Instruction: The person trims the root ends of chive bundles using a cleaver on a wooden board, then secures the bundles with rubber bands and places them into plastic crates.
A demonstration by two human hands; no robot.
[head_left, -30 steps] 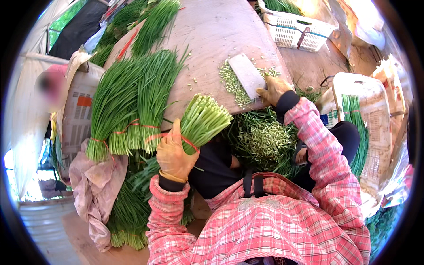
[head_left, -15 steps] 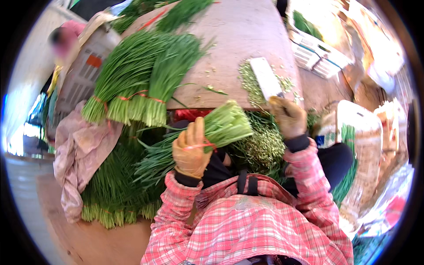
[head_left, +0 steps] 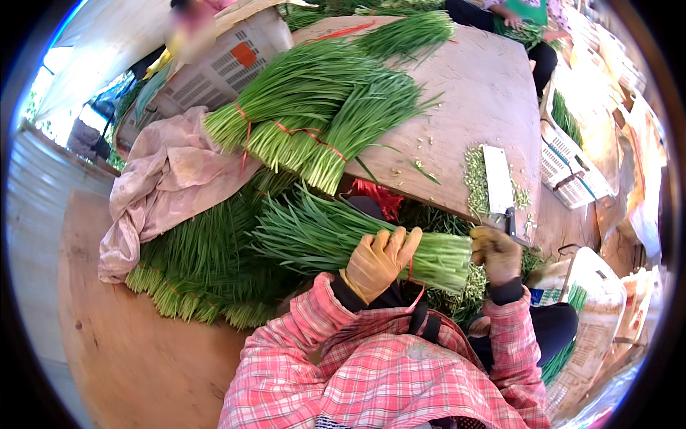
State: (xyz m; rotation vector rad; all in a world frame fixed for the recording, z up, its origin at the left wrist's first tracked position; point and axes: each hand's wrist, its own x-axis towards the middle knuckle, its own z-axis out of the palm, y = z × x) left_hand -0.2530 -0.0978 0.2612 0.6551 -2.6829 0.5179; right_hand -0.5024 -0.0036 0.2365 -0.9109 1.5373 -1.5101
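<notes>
My left hand point(head_left: 382, 263), in a yellowish glove, is closed around a bunch of garlic chives point(head_left: 321, 232). The bunch lies level across my lap, its leaves to the left and its pale cut ends to the right. A red tie shows beside my fingers and hangs down. At the cut ends is my right hand point(head_left: 496, 252), gloved too, its fingers curled against the stems; what they pinch, if anything, is hidden. A cleaver point(head_left: 498, 180) rests on the wooden table point(head_left: 457, 107), its dark handle pointing toward me, just above my right hand. Chopped stem bits point(head_left: 475, 182) lie around its blade.
Several tied chive bunches point(head_left: 314, 118) lie on the table's left. More bunches point(head_left: 207, 257) are piled below, beside a pinkish cloth point(head_left: 161, 179). White crates point(head_left: 572, 168) stand at the right, another point(head_left: 236, 64) at the far left. A co-worker point(head_left: 532, 28) handles greens at the back right.
My view has turned, shifting the table rightward. The chive bunch has come down from tilted to level. My right hand has moved from beside the cleaver's handle to the cut ends.
</notes>
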